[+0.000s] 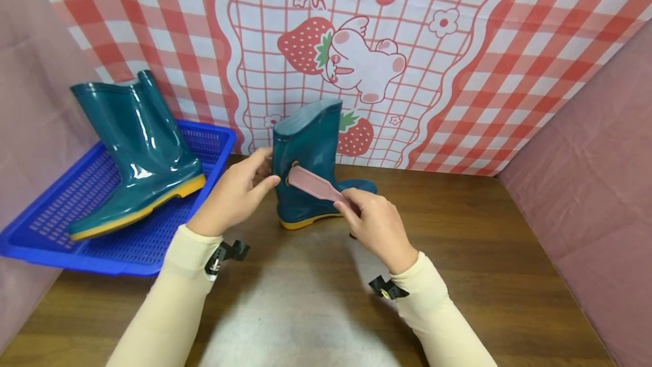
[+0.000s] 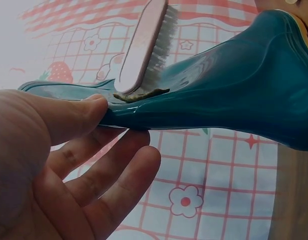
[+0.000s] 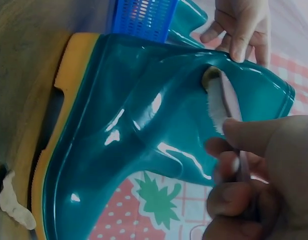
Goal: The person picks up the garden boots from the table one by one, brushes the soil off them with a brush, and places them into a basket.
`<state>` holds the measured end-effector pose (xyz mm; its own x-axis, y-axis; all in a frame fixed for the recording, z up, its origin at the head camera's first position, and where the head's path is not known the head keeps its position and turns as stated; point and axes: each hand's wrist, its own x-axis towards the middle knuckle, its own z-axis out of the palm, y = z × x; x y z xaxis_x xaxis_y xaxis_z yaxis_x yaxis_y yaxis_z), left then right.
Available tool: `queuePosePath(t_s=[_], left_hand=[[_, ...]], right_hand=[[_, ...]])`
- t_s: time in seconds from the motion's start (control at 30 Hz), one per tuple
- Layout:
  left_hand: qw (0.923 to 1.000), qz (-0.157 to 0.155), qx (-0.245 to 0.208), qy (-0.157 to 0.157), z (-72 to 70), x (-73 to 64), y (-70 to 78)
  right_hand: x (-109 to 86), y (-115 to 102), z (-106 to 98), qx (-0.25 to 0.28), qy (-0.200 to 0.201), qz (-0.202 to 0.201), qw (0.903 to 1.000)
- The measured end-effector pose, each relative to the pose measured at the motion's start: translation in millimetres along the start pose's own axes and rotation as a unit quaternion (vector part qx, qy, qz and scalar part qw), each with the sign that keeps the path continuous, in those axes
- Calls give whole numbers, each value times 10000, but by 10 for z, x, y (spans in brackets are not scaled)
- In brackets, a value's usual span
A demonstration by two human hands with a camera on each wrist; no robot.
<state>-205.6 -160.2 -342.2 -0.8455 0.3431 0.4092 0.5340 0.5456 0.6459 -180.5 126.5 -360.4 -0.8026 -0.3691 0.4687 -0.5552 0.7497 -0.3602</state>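
A dark green rubber boot (image 1: 308, 140) with a yellow sole stands upright on the table, its toe pointing right. My left hand (image 1: 236, 191) holds the back of its shaft, thumb on the near side and fingers behind. In the left wrist view the thumb lies close to a brownish patch (image 2: 141, 95) on the rubber. My right hand (image 1: 377, 225) grips a pink brush (image 1: 316, 183) by its handle. The brush's pale bristles (image 3: 216, 107) face the shaft, and its tip overlaps the brownish patch.
A blue perforated basket (image 1: 127, 265) at the left holds a second green rubber boot (image 1: 148, 140), leaning with its shaft up. A whitish, bent object (image 3: 16, 202) lies on the wooden table (image 1: 484, 276) by the sole. A strawberry-print cloth (image 1: 438, 84) hangs behind.
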Motion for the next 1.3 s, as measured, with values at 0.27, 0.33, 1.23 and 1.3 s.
queuePosePath(t_s=[0.27,0.33,1.23,1.3], left_hand=[[10000,-32,-29,-14,-3,-4,10],[10000,-30,-47,-19,-3,-9,12],[9999,-104,-55,32,17,7,6],[9999,-105,-58,32,16,5,1]], right_hand=[[-4,-7,-18,67,33,-248,9997],[-5,-16,-10,112,-3,-278,9995],[-3,32,-79,-193,404,140,9989],[-1,20,-78,-82,445,-69,9990]])
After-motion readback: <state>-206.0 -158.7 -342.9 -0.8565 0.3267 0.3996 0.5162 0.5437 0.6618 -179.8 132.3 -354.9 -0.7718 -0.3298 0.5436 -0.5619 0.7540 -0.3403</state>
